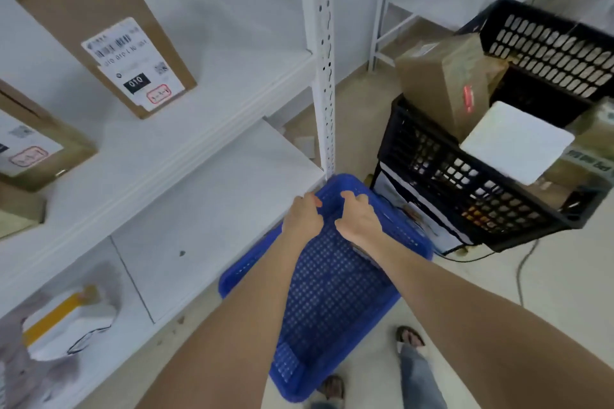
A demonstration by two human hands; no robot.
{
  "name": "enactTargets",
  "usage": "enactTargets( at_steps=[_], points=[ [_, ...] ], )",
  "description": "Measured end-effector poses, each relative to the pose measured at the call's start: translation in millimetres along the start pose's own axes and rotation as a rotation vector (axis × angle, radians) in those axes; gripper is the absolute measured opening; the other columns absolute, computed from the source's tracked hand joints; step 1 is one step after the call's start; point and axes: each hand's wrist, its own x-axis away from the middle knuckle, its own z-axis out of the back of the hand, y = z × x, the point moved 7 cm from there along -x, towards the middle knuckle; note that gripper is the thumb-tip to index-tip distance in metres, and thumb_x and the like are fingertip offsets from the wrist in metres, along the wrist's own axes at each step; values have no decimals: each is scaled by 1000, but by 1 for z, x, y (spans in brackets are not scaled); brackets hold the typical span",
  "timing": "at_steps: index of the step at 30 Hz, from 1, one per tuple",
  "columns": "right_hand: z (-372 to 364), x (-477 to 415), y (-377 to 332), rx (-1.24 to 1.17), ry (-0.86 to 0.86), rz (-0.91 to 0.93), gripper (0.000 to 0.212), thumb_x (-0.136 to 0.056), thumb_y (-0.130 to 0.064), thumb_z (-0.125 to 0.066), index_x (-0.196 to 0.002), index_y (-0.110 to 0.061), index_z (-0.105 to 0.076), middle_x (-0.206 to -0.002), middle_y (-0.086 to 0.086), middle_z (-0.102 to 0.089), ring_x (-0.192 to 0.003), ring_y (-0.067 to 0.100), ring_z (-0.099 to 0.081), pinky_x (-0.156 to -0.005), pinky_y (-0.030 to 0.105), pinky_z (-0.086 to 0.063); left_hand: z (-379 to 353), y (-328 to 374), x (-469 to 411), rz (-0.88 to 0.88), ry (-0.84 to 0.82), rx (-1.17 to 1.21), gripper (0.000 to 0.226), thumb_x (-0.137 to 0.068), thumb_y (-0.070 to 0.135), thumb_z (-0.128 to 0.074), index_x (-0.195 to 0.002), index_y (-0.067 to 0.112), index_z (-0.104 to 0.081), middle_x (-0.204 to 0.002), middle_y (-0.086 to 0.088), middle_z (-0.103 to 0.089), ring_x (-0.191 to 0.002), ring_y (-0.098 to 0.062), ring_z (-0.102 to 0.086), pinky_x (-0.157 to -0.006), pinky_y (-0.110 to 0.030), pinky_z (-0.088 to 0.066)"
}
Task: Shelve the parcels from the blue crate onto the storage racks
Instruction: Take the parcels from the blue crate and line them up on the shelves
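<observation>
I see the left hand (304, 217) and right hand (358, 219) side by side, fingers curled over the far rim of the crate (332, 292). It is one blue plastic tub, rectangular with rounded corners, its perforated floor showing throughout. I cannot tell whether it rests on the floor (548, 276). Its far corner sits just beside the rack's white punched-metal post (325, 60). Its left side runs along the front edge of the lower shelf (216, 196), a smooth white board. A crumpled grey bag (66, 319) lies at that shelf's left end. On the upper shelf (199, 109) lie a labelled cardboard box (103, 33) and a second box (33, 143). Two black lattice crates (465, 196) stand just right, holding cardboard parcels.
</observation>
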Motion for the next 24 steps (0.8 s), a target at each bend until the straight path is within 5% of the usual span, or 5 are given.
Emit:
enactTargets(
  at_steps=[9,14,18,22,24],
  points=[
    [-102,-130,133,81,-210,-52,70,-84,-38,-67,-141,-19,-32,-140,7,-40,-122,26,-47,-89,31,-46,-164,-31,-117,149,-81,73,43,-94,4,-39,-137,2,-39,-133,-20,-46,-112,-30,-53,-90,-33,-44],
    [-190,-201,205,75,-303,-119,94,-77,-47,-71,-150,-17,-20,-149,8,-31,-132,24,-38,-104,34,-37,-267,-87,-180,256,-123,140,19,-92,-2,-39,-98,6,-54,-91,-9,-56,-82,-22,-56,-68,-22,-43],
    [-249,-257,255,126,-320,-156,108,-75,-50,-73,-152,-15,-6,-156,12,-11,-142,30,-19,-112,40,-25,-342,-133,-215,310,-173,139,44,-93,0,-39,-137,-3,-38,-129,-24,-51,-107,-34,-57,-71,-30,-44],
    [-286,-309,288,352,-241,-95,114,-75,-56,-71,-150,-12,3,-156,19,2,-144,37,-8,-113,48,-20,-398,-171,-245,385,-191,166,49,-95,4,-41,-143,4,-31,-133,-22,-50,-80,-23,-59,-56,-25,-41],
    [-307,-326,300,401,-227,-60,115,-74,-57,-71,-149,-13,4,-156,21,3,-143,38,-11,-114,48,-21,-419,-185,-255,401,-210,174,50,-96,7,-42,-145,7,-28,-131,-20,-52,-89,-25,-60,-65,-29,-44]
  ],
)
